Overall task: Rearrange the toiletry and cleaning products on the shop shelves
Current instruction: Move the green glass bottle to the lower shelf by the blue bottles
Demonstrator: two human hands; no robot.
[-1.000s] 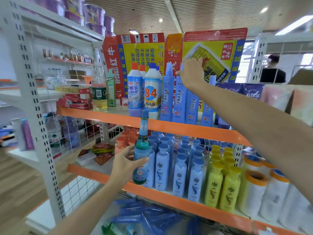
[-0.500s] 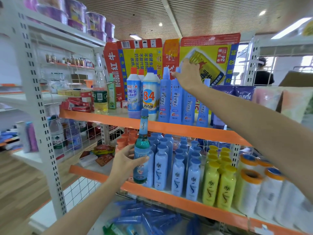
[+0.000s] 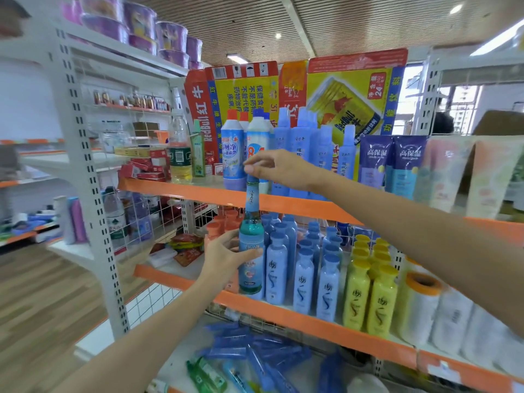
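Left hand (image 3: 226,255) wrapped round body of teal glass bottle (image 3: 251,245), held upright before middle shelf (image 3: 283,310). Right hand (image 3: 279,168) pinching bottle's blue cap (image 3: 251,170) from above. Behind: pale blue bottles (image 3: 303,279), yellow bottles (image 3: 368,296); upper shelf (image 3: 181,188) carries cleaner bottles (image 3: 234,148).

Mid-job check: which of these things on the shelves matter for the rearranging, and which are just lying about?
In the job:
teal bottle, left hand on body, right hand on cap
tall blue bottles
yellow bottles

Lying about:
Red Bull cartons
purple tubs
water bottles
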